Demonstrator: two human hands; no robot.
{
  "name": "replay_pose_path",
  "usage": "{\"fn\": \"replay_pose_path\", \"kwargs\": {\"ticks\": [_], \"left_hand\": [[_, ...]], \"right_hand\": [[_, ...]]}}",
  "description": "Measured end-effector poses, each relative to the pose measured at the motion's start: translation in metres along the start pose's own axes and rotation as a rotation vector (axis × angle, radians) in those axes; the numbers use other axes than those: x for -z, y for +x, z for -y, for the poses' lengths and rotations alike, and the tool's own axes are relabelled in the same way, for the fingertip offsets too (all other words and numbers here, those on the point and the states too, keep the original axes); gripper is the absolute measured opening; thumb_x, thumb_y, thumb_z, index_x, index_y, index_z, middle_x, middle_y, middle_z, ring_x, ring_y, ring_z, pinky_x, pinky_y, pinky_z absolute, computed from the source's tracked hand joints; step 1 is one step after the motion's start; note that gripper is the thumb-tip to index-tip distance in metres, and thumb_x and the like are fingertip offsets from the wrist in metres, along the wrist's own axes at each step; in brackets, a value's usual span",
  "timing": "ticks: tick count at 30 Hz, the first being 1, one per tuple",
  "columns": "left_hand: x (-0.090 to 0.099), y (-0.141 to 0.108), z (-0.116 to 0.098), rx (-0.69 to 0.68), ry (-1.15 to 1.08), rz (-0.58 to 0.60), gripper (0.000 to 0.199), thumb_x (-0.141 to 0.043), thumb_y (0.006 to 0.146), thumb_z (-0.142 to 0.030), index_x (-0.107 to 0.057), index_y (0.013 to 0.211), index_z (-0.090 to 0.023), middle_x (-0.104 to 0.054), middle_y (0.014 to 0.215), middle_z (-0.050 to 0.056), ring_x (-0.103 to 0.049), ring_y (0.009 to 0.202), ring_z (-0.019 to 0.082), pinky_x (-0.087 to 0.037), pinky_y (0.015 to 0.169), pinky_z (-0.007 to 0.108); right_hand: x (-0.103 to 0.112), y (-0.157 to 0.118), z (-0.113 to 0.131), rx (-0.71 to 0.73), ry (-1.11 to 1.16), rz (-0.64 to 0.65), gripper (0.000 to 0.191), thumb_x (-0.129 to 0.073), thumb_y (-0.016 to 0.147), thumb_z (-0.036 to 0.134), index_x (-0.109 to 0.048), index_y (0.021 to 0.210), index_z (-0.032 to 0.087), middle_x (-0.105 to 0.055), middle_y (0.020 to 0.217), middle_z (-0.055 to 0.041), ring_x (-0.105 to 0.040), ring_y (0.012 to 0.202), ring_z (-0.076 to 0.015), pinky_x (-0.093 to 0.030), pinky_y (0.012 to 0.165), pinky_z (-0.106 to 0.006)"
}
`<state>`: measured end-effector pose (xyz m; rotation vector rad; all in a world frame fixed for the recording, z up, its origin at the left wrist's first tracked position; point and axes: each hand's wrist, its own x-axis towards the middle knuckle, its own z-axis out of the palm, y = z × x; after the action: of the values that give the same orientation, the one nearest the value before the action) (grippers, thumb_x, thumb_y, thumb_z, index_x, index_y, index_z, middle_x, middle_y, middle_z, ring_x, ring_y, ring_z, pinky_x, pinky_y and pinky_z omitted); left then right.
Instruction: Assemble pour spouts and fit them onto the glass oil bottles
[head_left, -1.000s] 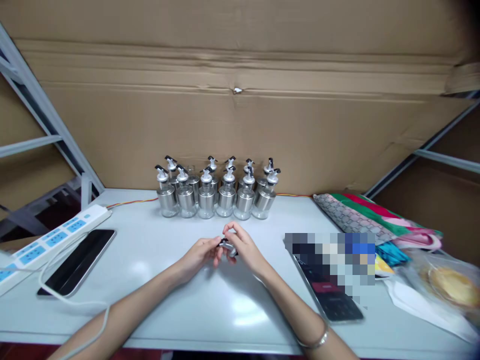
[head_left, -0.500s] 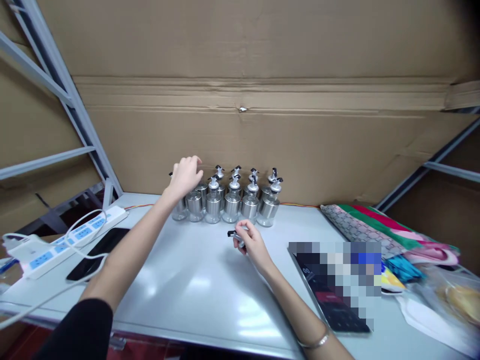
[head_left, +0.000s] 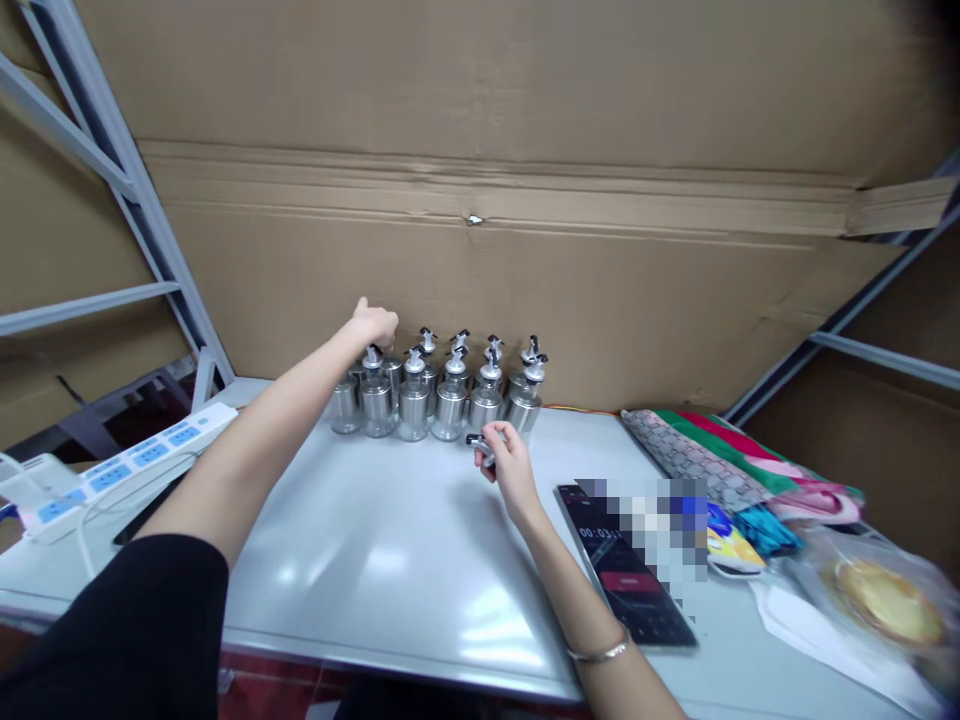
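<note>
My right hand (head_left: pixel 506 460), above the front middle of the table, is closed around a bottle pourer (head_left: pixel 480 442) with a black flip cap and silvery body. Behind it stand two rows of glass bottles with metal sleeves (head_left: pixel 413 405), most topped with similar pourers (head_left: pixel 454 362). My left hand (head_left: pixel 377 325) reaches over the left end of the rows to a back bottle (head_left: pixel 391 370). Its fingers curl downward at the bottle's top, and what they grip is hidden.
On the left lie a white power strip (head_left: pixel 142 460) and a dark phone (head_left: pixel 150 510). A phone showing a timer (head_left: pixel 626 570) lies at right, beside folded cloth (head_left: pixel 750 455) and a bagged round food item (head_left: pixel 889 605). Cardboard (head_left: pixel 480 290) rises behind the bottles.
My left hand has come down to the top of a back-row bottle, its fingers curling down. My right hand keeps the pourer, raised slightly toward the bottles. The view has shifted a little.
</note>
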<state>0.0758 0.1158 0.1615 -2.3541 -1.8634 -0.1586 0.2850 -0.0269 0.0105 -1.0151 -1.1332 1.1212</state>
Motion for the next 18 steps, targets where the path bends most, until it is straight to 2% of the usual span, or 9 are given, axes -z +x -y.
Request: {"fn": "replay_pose_path", "kwargs": {"ticks": [3,6,8,9,11,12,14,16,18], "left_hand": [[0.032,-0.003,0.001,0.076,0.133,0.054,0.025,-0.074,0.071,-0.032,-0.070,0.085,-0.012,-0.072,0.086,0.008,-0.058,0.110,0.032,-0.011,0.108,0.062],[0.078,-0.014,0.002,0.063,0.326,0.012,0.033,-0.063,0.080,-0.040,-0.069,0.098,-0.012,-0.069,0.097,0.010,-0.055,0.114,0.034,-0.008,0.106,0.064],[0.109,-0.032,0.002,0.007,0.364,-0.063,0.044,-0.049,0.088,-0.045,-0.067,0.103,-0.009,-0.067,0.097,0.008,-0.054,0.114,0.034,-0.010,0.102,0.067],[0.122,-0.043,0.002,-0.027,0.368,-0.122,0.051,-0.039,0.092,-0.046,-0.064,0.104,-0.003,-0.064,0.095,0.008,-0.052,0.115,0.035,-0.010,0.097,0.068],[0.137,-0.070,-0.001,-0.119,0.325,-0.302,0.069,-0.017,0.093,-0.047,-0.056,0.104,0.008,-0.056,0.093,0.006,-0.050,0.115,0.038,-0.015,0.090,0.067],[0.138,-0.084,-0.004,-0.144,0.261,-0.413,0.072,-0.009,0.092,-0.048,-0.052,0.104,0.010,-0.053,0.095,0.006,-0.050,0.113,0.037,-0.019,0.090,0.063],[0.129,-0.113,-0.012,-0.173,0.132,-0.543,0.066,-0.005,0.094,-0.044,-0.044,0.109,0.007,-0.047,0.102,0.007,-0.048,0.115,0.035,-0.024,0.091,0.056],[0.105,-0.139,-0.024,-0.165,0.026,-0.546,0.050,-0.015,0.098,-0.039,-0.043,0.108,0.002,-0.046,0.103,0.007,-0.049,0.113,0.031,-0.028,0.094,0.051],[0.072,-0.158,-0.037,-0.178,-0.090,-0.488,0.035,-0.025,0.100,-0.035,-0.045,0.103,-0.007,-0.048,0.099,0.005,-0.051,0.108,0.027,-0.032,0.098,0.046]], "right_hand": [[0.003,0.002,0.000,0.018,0.035,-0.056,0.035,-0.057,0.071,0.052,-0.042,0.077,0.022,-0.051,0.043,0.0079,-0.033,0.034,-0.0054,-0.022,0.034,-0.016],[0.005,0.004,0.001,0.035,0.066,-0.096,0.034,-0.059,0.071,0.051,-0.042,0.077,0.022,-0.051,0.043,0.0079,-0.033,0.033,-0.0051,-0.021,0.033,-0.016],[0.006,0.004,0.001,0.050,0.080,-0.119,0.033,-0.059,0.071,0.050,-0.042,0.077,0.022,-0.052,0.044,0.0077,-0.033,0.034,-0.0049,-0.023,0.033,-0.017],[0.006,0.004,0.001,0.059,0.085,-0.128,0.032,-0.058,0.072,0.049,-0.042,0.077,0.022,-0.052,0.044,0.0077,-0.034,0.034,-0.0050,-0.023,0.034,-0.017],[0.006,0.003,0.001,0.076,0.087,-0.138,0.031,-0.058,0.073,0.048,-0.042,0.077,0.022,-0.052,0.044,0.0077,-0.035,0.035,-0.0052,-0.025,0.034,-0.017],[0.005,0.003,0.000,0.083,0.085,-0.140,0.030,-0.058,0.074,0.047,-0.042,0.078,0.022,-0.052,0.045,0.0078,-0.035,0.035,-0.0054,-0.025,0.034,-0.017],[0.004,0.002,-0.001,0.096,0.075,-0.140,0.030,-0.058,0.075,0.047,-0.042,0.078,0.022,-0.052,0.045,0.0079,-0.036,0.035,-0.0056,-0.025,0.034,-0.017],[0.003,0.000,-0.002,0.113,0.060,-0.140,0.030,-0.058,0.076,0.047,-0.043,0.079,0.022,-0.052,0.045,0.0080,-0.037,0.035,-0.0057,-0.026,0.034,-0.018],[0.002,-0.002,-0.004,0.134,0.043,-0.139,0.029,-0.057,0.077,0.047,-0.043,0.080,0.022,-0.051,0.046,0.0082,-0.037,0.035,-0.0056,-0.027,0.035,-0.018]]}}
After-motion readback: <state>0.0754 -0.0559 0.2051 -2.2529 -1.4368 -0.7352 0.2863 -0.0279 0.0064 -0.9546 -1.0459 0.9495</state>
